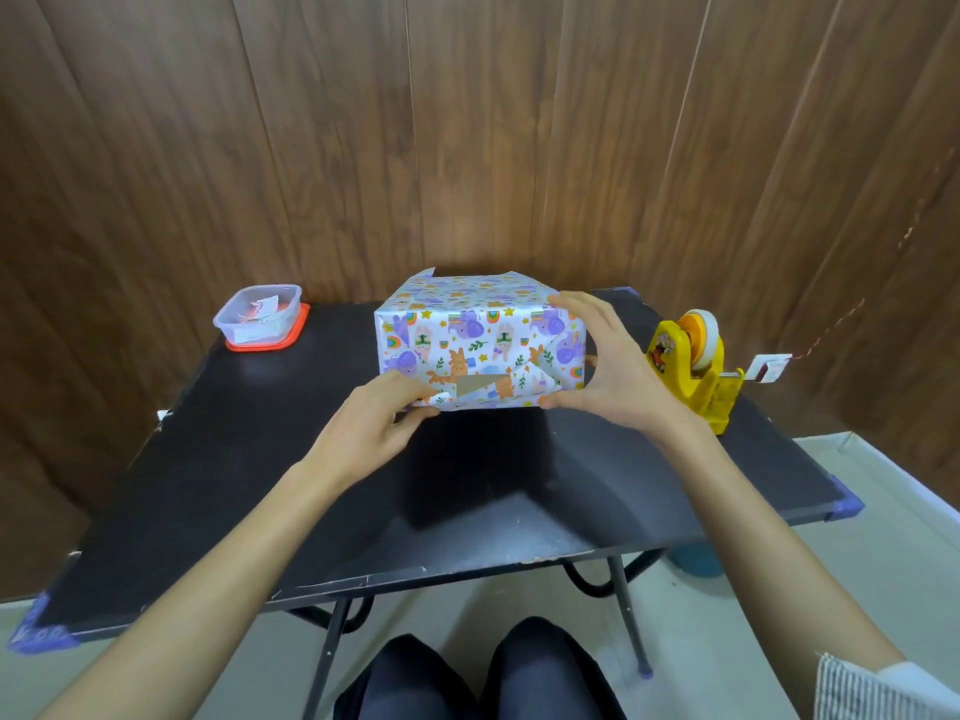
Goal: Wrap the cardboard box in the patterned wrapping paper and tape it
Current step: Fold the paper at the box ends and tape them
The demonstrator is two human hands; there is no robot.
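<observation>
The cardboard box [475,392], covered in white wrapping paper [467,330] printed with purple and orange cartoon animals, stands on the black table [260,459] near its far edge. A small bare patch of cardboard shows low on the near face between folded paper flaps. My left hand [379,423] pinches the lower left corner flap of the near face. My right hand [602,366] grips the box's right end, fingers over the top edge and thumb at the bottom near corner. A yellow tape dispenser [696,366] with a roll of tape stands to the right of the box.
A clear plastic container [258,314] with paper scraps sits on a red lid at the table's far left. A wood-panelled wall rises right behind the table. My knees [478,678] are below the near table edge. The table corners carry purple tape.
</observation>
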